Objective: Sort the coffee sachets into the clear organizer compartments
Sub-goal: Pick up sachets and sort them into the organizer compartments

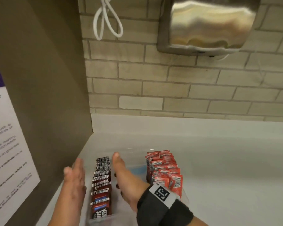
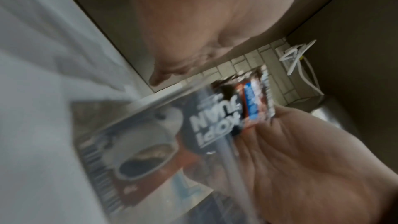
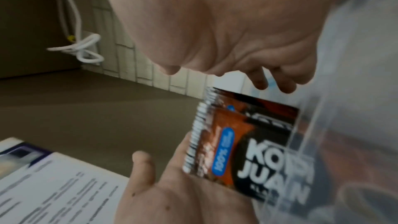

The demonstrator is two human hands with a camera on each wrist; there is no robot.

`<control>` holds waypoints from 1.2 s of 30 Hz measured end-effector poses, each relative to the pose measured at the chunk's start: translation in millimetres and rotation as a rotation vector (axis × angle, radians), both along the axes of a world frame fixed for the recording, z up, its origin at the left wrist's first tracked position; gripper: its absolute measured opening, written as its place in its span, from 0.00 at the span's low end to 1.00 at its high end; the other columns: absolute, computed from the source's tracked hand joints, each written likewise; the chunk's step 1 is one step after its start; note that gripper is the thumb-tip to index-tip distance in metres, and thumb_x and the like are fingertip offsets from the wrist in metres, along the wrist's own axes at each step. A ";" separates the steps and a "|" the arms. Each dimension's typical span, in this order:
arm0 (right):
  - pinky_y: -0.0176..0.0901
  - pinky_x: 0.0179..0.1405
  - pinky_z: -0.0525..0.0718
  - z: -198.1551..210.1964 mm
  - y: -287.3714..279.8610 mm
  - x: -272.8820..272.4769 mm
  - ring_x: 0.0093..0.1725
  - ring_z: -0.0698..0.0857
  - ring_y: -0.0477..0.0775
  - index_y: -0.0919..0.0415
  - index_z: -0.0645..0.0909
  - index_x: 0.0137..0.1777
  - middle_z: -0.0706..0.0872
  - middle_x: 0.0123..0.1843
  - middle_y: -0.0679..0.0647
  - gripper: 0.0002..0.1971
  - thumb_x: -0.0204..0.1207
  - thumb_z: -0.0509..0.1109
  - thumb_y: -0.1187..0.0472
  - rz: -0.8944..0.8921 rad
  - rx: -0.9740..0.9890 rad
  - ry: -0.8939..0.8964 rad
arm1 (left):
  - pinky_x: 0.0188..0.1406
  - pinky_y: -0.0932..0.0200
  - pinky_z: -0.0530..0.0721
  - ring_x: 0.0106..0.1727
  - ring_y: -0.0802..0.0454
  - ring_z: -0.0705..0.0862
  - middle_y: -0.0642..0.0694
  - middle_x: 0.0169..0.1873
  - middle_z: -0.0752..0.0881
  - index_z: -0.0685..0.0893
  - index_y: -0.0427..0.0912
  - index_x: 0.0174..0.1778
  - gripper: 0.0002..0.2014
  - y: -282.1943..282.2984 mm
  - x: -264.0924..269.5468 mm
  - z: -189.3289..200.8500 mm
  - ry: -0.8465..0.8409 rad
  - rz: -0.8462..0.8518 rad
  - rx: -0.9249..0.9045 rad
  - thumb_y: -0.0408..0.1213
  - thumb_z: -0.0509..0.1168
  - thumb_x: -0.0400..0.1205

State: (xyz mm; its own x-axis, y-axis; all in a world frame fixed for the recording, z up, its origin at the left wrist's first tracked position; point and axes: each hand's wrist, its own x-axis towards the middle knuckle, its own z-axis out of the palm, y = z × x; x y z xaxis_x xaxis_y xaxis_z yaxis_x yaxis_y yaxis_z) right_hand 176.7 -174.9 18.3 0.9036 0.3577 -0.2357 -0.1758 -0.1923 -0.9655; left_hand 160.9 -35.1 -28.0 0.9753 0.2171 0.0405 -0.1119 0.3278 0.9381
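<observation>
Both hands lie flat with straight fingers, flanking the row of dark brown coffee sachets in the clear plastic organizer. The left hand stands outside it, the right hand inside the middle compartment. Red sachets fill the right compartment on the white worktop.

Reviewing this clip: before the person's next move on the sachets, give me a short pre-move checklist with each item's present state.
1. Dark sachets stand in a row in the left compartment: ok.
2. Red sachets stand in the right compartment: ok.
3. Left hand flat beside the dark row, fingers straight, holding nothing: ok.
4. Right hand flat on the row's other side, fingers straight: ok.
5. Middle compartment contents: something pale blue shows past the right hand, cannot tell.
6. Clear organizer seated flat on the white counter: cannot tell, its walls barely show.
</observation>
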 end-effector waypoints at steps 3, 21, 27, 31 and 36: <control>0.47 0.76 0.62 18.0 -12.3 -12.5 0.74 0.70 0.53 0.48 0.57 0.78 0.71 0.73 0.50 0.37 0.73 0.38 0.30 0.067 -0.104 -0.120 | 0.73 0.54 0.67 0.71 0.57 0.74 0.63 0.61 0.80 0.78 0.57 0.60 0.14 2.7 -6.6 19.9 -0.166 0.197 -0.021 0.42 0.49 0.87; 0.32 0.54 0.75 -21.5 -117.0 -39.3 0.54 0.75 0.47 0.53 0.78 0.63 0.71 0.52 0.47 0.19 0.76 0.61 0.72 -0.294 -0.800 -0.715 | 0.32 0.82 0.75 0.42 0.70 0.72 0.64 0.47 0.71 0.62 0.53 0.60 0.24 -107.7 -7.9 28.0 0.052 -0.466 0.815 0.28 0.66 0.80; 0.33 0.53 0.75 -22.7 -114.5 -40.0 0.53 0.75 0.48 0.55 0.80 0.61 0.70 0.51 0.46 0.17 0.76 0.64 0.72 -0.299 -0.766 -0.753 | 0.33 0.71 0.77 0.43 0.62 0.81 0.57 0.45 0.78 0.64 0.50 0.64 0.25 -107.1 -3.0 25.0 0.137 -0.527 0.804 0.26 0.67 0.78; 0.31 0.52 0.74 -25.1 -113.9 -37.1 0.53 0.76 0.48 0.56 0.82 0.60 0.72 0.51 0.45 0.17 0.75 0.65 0.73 -0.294 -0.729 -0.772 | 0.34 0.68 0.77 0.43 0.62 0.81 0.56 0.45 0.79 0.64 0.53 0.60 0.24 -105.9 -2.5 25.0 0.131 -0.537 0.822 0.28 0.68 0.77; 0.24 0.45 0.76 -22.8 -113.5 -37.5 0.47 0.80 0.45 0.58 0.82 0.60 0.82 0.50 0.47 0.15 0.78 0.62 0.71 -0.279 -0.671 -0.817 | 0.37 0.72 0.78 0.43 0.65 0.81 0.58 0.45 0.81 0.70 0.56 0.53 0.20 -105.5 -4.3 27.2 0.079 -0.565 0.808 0.27 0.68 0.78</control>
State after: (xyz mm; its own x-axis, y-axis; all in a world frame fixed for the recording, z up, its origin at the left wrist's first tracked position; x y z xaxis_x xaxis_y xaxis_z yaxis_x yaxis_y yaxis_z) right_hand 139.3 -288.4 -4.6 0.9053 0.1386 0.4016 0.3512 -0.7761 -0.5238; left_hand 156.5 -140.6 -0.9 0.9334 -0.3452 -0.0984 -0.0633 -0.4283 0.9014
